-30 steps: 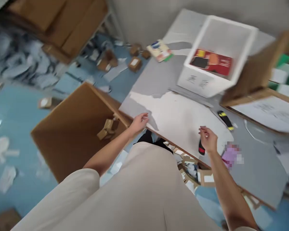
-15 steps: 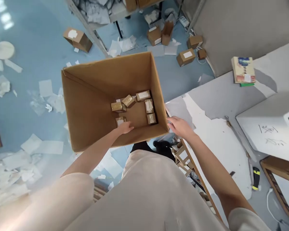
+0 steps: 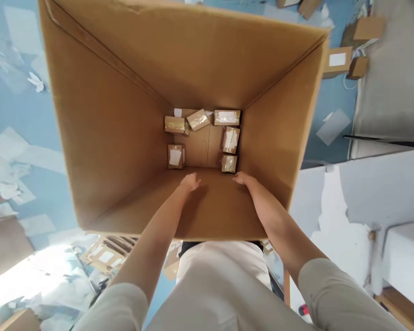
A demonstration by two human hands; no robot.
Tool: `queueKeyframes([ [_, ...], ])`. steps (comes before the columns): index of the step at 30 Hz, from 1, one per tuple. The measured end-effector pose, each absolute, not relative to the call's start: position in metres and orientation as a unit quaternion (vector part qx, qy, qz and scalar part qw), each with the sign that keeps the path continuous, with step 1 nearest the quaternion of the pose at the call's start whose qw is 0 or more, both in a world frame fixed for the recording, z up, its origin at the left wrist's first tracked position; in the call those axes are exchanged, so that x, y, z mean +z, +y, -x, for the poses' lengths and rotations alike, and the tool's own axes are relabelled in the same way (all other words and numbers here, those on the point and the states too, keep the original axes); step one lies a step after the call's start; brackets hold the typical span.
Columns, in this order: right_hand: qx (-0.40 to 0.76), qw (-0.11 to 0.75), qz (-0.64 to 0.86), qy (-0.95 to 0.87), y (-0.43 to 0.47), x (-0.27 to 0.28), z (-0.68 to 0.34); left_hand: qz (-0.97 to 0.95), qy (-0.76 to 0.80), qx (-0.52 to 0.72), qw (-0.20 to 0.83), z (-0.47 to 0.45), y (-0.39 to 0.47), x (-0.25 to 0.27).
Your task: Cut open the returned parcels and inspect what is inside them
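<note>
A large open cardboard box (image 3: 207, 59) stands right in front of me, and both my arms reach down into it. Low inside, by the near wall, is my left hand (image 3: 191, 181), fingers loosely bent, thumb apart, no object visible in it. The closest parcel to it is a small taped box with a white label (image 3: 175, 156). My right hand (image 3: 242, 178) has its fingers apart beside a taped small box (image 3: 229, 163); whether they touch is unclear. Another labelled small box (image 3: 231, 139) lies beyond, with several more along the far side, including a tilted one (image 3: 198, 119).
White papers (image 3: 37, 156) litter the blue floor at left. Flattened cartons (image 3: 106, 255) lie near my feet. On the right is a work surface with a white sheet (image 3: 348, 239). Small cartons (image 3: 337, 59) stand on the floor at far right.
My right hand has left the large box's right rim and is now inside it. My left hand has gone deeper. The large box fills more of the view.
</note>
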State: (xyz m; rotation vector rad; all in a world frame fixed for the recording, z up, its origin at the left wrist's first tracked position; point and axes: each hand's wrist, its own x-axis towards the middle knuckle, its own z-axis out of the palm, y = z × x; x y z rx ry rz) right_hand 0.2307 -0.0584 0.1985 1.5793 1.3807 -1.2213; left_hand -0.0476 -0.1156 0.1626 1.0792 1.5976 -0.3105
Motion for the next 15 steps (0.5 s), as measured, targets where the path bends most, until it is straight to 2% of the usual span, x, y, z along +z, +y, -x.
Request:
queueKeyframes([
  [5, -0.461, 0.355, -0.638, 0.504, -0.045, 0.098, -0.235, -0.420, 0.662, -0.082, 0.615, 0.007, -0.118, 0.079],
  [10, -0.448, 0.336, -0.676, 0.479, -0.048, 0.002, -0.250, -0.353, 0.652, -0.089, 0.665, -0.032, -0.123, -0.018],
  [15, -0.454, 0.275, -0.702, 0.474, -0.046, -0.076, -0.270, -0.293, 0.654, -0.092, 0.691, -0.053, -0.137, -0.073],
])
